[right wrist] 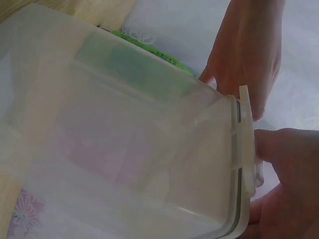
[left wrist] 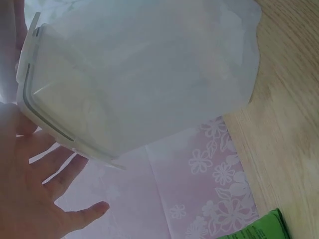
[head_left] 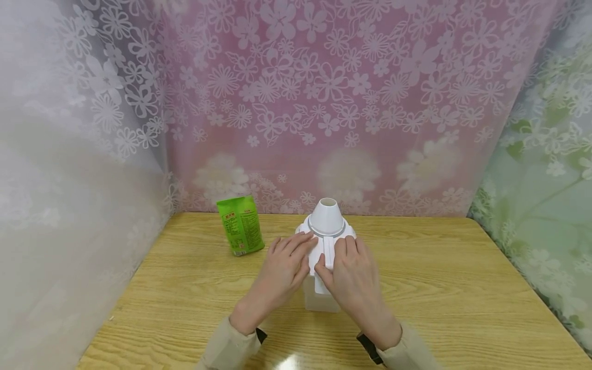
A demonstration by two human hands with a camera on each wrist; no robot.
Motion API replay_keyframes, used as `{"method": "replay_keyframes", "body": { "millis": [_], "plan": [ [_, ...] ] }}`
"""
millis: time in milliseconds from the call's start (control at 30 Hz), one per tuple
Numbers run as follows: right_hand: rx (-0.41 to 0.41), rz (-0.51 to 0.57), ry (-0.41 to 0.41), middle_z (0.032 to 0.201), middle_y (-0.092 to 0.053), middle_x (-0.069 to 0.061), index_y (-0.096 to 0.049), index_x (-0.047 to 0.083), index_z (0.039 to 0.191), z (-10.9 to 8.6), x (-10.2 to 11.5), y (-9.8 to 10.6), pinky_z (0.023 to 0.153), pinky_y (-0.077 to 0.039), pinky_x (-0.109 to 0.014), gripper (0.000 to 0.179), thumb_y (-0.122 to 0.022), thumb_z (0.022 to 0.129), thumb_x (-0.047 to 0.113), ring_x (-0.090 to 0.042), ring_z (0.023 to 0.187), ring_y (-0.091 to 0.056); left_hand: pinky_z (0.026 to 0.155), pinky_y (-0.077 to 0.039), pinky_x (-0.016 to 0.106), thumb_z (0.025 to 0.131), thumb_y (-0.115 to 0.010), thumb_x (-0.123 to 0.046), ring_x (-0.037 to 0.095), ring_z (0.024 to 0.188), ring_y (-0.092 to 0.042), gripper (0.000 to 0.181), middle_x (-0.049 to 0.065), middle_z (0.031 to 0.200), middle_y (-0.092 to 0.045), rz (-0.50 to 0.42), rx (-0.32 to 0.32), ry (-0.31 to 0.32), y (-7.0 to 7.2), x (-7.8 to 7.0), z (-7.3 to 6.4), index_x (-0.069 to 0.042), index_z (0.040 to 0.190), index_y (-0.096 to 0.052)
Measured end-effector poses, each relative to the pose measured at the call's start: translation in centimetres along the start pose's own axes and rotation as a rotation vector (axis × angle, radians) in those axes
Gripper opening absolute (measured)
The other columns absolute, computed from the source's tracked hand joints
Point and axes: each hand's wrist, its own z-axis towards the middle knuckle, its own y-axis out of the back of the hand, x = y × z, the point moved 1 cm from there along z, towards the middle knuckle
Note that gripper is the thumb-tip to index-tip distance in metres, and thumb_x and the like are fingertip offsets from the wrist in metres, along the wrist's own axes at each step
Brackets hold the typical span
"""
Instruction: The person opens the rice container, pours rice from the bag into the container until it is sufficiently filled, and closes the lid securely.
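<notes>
One container (head_left: 322, 303): translucent and boxy, standing upright on the wooden counter (head_left: 439, 267); its top lies between the left grip (head_left: 284, 264) and the right grip (head_left: 356, 275), its body below them.
Lid (head_left: 317, 253): white, seated on the container, with a raised strip (head_left: 329, 248) running down the middle toward the person.
Cone (head_left: 326, 218): white, with an open round tip, rising from the lid just beyond the fingertips.
Left side: the left grip is spread, fingers nearly straight, touching the lid's left part; in the left wrist view, one digit stands clear of the lid.
Right side: the right grip has its fingers bent over the lid's right part, thumb beside the strip; I cannot tell whether it pinches anything.
Green packet (head_left: 242, 226): printed, upright on the counter, left of the container and apart from it.
Sleeves (head_left: 233, 347): pale, reaching the wrists.
Backdrop: a pink curtain (head_left: 324, 103) with white flowers, behind the counter.
</notes>
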Motion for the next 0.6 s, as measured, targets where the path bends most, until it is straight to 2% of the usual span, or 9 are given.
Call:
{"method": "replay_keyframes", "body": {
  "millis": [300,600],
  "plan": [
    [-0.023,0.043,-0.024,0.064,-0.048,-0.011,-0.048,0.000,0.070,-0.13,-0.01,-0.24,0.053,-0.038,-0.032,0.030,-0.053,0.084,0.025,-0.025,0.059,-0.045,0.104,-0.045,0.058,0.100,-0.056,-0.010,0.029,0.127,-0.058,0.034,0.011,0.139,-0.061,0.007,-0.116,-0.027,0.25,0.76,0.20,-0.008,0.133,-0.064],
    [-0.057,0.082,-0.077,0.067,-0.047,-0.011,-0.048,-0.001,0.073,0.09,-0.32,-0.39,0.054,-0.040,-0.034,0.027,-0.053,0.084,0.023,-0.028,0.061,-0.045,0.104,-0.047,0.053,0.098,-0.057,-0.010,0.031,0.122,-0.061,0.037,0.014,0.135,-0.063,0.036,-0.152,0.041,0.40,1.04,0.37,-0.005,0.135,-0.061]
  ]
}}
